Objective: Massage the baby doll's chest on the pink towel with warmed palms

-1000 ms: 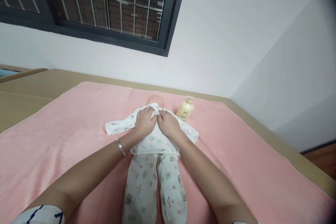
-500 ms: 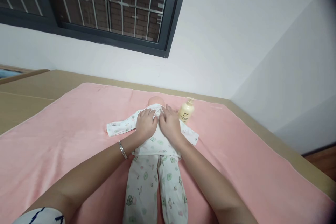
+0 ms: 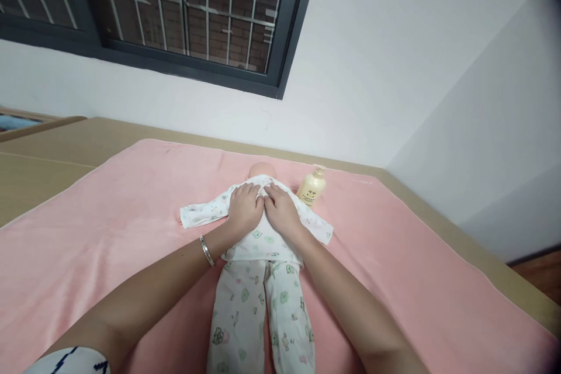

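A baby doll (image 3: 263,170) lies face down or with its face hidden on a pink blanket (image 3: 131,198), its head at the far end. It wears a white long-sleeved top (image 3: 263,248) and matching trousers (image 3: 239,315) with a green and pink print. My left hand (image 3: 245,205), with a silver bangle at the wrist, rests flat on the left of the upper top. Beside it my right hand (image 3: 281,210) lies flat on the right, the thumbs almost touching. Neither hand grasps anything.
A pale yellow pump bottle (image 3: 312,186) stands on the blanket just right of the doll's shoulder. The blanket covers a tan table top (image 3: 100,140) against a white wall (image 3: 350,70). A dark-framed window (image 3: 276,85) with bars is above.
My right hand has shifted slightly inward and towards me, its fingers now closer to the left hand. My left hand stays in place. The whole view has shifted a little.
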Available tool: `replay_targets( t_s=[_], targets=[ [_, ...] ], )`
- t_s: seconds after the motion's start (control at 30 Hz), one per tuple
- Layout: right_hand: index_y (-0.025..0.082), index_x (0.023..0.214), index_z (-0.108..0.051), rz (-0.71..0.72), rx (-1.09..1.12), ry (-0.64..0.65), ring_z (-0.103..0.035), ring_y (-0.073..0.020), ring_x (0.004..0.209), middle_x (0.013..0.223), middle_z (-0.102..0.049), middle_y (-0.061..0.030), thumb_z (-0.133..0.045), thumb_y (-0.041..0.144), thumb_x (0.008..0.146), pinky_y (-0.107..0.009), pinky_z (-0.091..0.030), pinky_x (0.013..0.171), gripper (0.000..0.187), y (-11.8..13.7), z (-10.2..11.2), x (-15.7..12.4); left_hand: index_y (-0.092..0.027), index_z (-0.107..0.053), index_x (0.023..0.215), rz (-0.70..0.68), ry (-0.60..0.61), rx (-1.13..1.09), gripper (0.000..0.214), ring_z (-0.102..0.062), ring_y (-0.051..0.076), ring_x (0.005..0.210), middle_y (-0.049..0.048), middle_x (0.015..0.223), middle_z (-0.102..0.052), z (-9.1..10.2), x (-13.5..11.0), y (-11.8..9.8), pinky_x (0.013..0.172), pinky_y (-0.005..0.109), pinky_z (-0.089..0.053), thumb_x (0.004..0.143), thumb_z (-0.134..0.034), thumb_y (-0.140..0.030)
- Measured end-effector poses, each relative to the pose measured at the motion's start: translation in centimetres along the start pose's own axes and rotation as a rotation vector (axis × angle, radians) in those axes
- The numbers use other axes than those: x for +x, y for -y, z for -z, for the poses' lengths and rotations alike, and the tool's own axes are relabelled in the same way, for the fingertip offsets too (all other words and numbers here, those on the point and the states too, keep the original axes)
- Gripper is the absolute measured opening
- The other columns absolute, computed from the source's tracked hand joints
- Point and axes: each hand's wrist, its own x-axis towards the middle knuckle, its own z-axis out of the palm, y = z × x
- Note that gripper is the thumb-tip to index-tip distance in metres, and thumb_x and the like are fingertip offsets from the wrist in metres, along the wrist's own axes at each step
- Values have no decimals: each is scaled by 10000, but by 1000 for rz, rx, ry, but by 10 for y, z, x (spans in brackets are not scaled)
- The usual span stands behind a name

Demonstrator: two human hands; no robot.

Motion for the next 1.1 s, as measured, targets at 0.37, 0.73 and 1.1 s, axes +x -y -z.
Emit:
replay_targets(
  t_s=[0.37, 0.73, 1.1],
  targets=[
    [129, 1400, -506, 29, -168, 76, -417, -268, 1386, 1492, -465, -156, -338, 151, 949, -456, -317, 1135, 481, -2, 4, -1, -148, -622, 1222, -25, 21, 52, 399, -555, 291, 1230, 140, 1285, -638, 8, 6, -5, 1099, 456, -389, 887, -416, -223],
    [49, 1445, -437, -287, -276, -152, -393, -324, 1402, 1515, -401, -224, -365, 63, 868, -423, -361, 1095, 581, -34, 96, 13, -157, -642, 1193, 174, 123, -645, 413, -551, 267, 1292, 128, 1350, -623, 18, 44, -77, 1140, 425, -394, 816, -477, -193],
    [6, 1502, -291, -117, -290, -126, -183, -300, 1500, 1572, -294, -226, -504, 131, 812, -465, -186, 1208, 733, -75, 86, 27, -60, -281, 1493, 717, 429, -1780, 728, -558, 225, 1296, 236, 1489, -436, -20, 107, -119, 987, 341, -545, 952, -207, -543]
  ],
)
